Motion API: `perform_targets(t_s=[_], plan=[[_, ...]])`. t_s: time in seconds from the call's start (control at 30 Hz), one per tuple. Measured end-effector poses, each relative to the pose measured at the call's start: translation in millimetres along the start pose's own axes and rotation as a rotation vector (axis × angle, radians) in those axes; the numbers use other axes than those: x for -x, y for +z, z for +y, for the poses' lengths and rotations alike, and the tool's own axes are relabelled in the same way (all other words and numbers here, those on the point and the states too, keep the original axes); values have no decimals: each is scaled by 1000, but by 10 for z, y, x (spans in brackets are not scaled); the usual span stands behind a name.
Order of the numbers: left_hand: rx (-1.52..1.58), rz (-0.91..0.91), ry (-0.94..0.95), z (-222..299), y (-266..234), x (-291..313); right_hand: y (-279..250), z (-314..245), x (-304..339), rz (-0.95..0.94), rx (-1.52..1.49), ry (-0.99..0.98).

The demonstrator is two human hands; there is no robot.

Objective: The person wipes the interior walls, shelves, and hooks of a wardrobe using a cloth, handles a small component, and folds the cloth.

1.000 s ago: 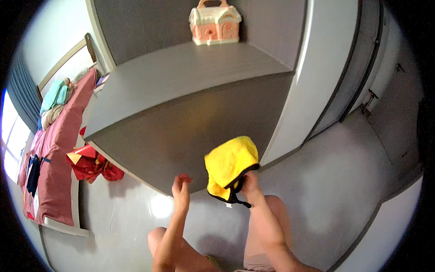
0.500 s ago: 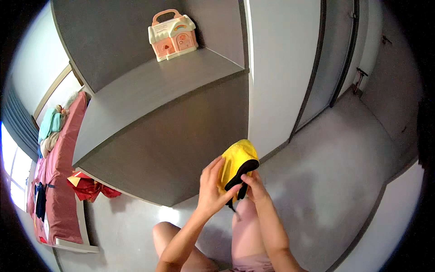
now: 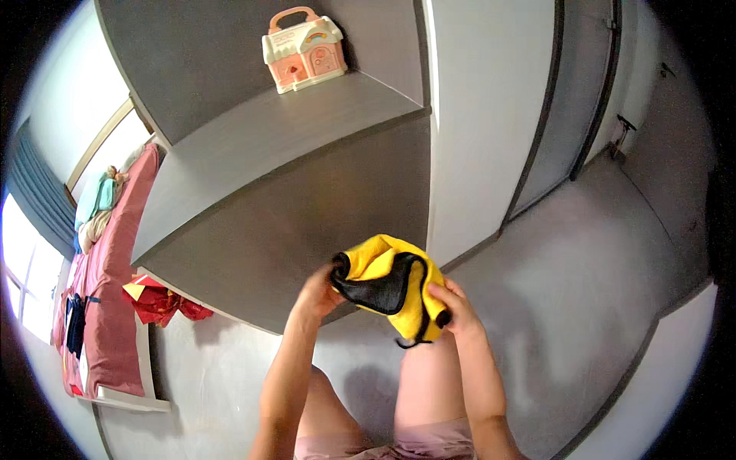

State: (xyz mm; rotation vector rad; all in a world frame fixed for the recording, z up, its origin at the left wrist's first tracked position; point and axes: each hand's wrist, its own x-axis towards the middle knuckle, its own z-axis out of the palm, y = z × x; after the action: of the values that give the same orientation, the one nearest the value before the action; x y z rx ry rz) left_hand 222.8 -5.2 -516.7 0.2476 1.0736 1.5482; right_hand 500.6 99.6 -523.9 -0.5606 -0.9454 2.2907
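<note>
A yellow cloth [image 3: 418, 295] with black edging and a dark grey reverse side is stretched between my two hands above my knees. Its grey side [image 3: 381, 285] shows in a folded-over flap at the middle. My left hand [image 3: 316, 291] grips the left end by its black edge, the fingers partly hidden behind the fabric. Over on the right, my right hand [image 3: 458, 308] pinches the other side, thumb on the yellow face. A thin black loop [image 3: 412, 343] dangles from the lower edge.
Ahead is a grey shelf unit [image 3: 284, 126] with a pink and white toy house [image 3: 304, 55] on it. A bed with a pink sheet [image 3: 115, 307] stands at left, clothes lying on it. Beside the bed is a red bundle [image 3: 161, 299]. A sliding door [image 3: 563, 100] is at right.
The cloth has gone from a compact folded bundle to a wider, partly opened spread. My left hand has moved left and my right hand slightly right, pulling its ends apart.
</note>
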Motion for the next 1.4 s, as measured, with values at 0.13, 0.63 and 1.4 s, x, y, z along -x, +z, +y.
perform_targets(t_s=[0.13,0.63,1.4], plan=[[-474,255,84,-262,-105,176,195,-127,15,-26,-177,12],[-1244,17,1079,-479,-249,731,376,322,-271,-276,582,-70],[-460,-43,214,-926,10,604,119,1183,-57,-367,1106,-655]])
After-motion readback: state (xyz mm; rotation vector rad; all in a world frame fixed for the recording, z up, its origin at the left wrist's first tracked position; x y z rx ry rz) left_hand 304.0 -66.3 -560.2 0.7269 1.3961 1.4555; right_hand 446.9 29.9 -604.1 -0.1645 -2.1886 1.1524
